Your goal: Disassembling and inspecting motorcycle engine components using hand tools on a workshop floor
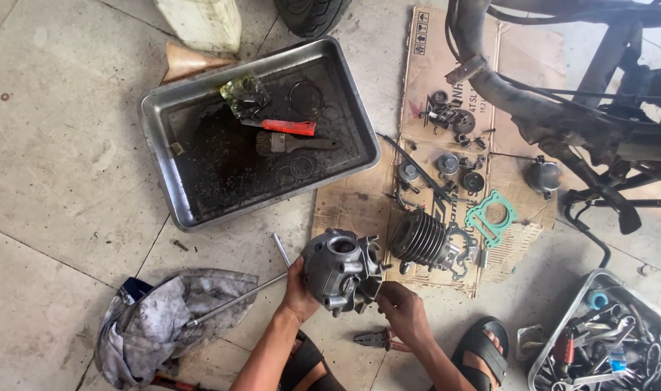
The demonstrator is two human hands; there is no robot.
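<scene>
Here, left hand (pixel 297 288) wrapped round the cylinder head (pixel 341 269), fingers closed; right hand (pixel 401 310) just right, fingertips pinched at its near-right edge.

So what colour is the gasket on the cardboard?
The gasket is teal green, seen best in the head view, lying flat beside the finned cylinder.

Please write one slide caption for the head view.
Both hands, left hand and right hand, hold a grey engine part above the floor.
</scene>
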